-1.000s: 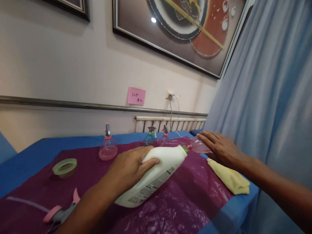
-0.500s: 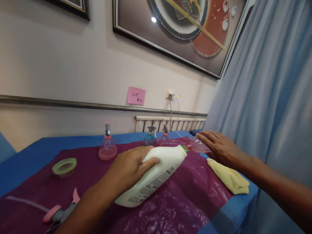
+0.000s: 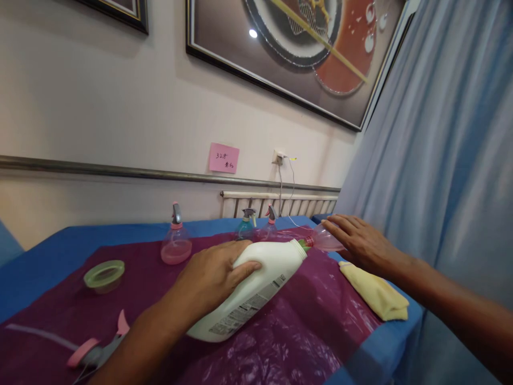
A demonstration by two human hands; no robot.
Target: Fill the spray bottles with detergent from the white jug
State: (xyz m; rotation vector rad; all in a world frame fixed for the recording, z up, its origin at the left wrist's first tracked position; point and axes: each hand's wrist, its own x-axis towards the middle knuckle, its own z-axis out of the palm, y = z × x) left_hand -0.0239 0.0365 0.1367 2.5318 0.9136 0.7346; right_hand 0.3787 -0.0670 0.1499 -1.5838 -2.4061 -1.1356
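In the head view, grips a white jug [image 3: 262,305] with the left hand [image 3: 212,272], clamped around its upper part, over the middle of a purple sheet [image 3: 304,326]. Closes the right hand [image 3: 355,235] around a clear bottle [image 3: 325,238], with the underside of that grip partly hidden. Has bare sheet to the right of the jug, toward the edge of a blue table [image 3: 380,355], but meets a yellow cloth [image 3: 374,294] there. Backs onto spray bottles [image 3: 176,249] along the far side, and at left onto a green bowl [image 3: 103,287] and a loose spray head [image 3: 95,354]. Can read "32" on a pink note [image 3: 223,158] on the wall [image 3: 120,107], but not the rest for certain, nor the tiny print on the jug's label [image 3: 260,295]. Slants the jug's long axis from lower left to upper right, mouth rightward, and points the bottle's red neck [image 3: 310,241] left toward that mouth, with a green piece [image 3: 303,244] between.
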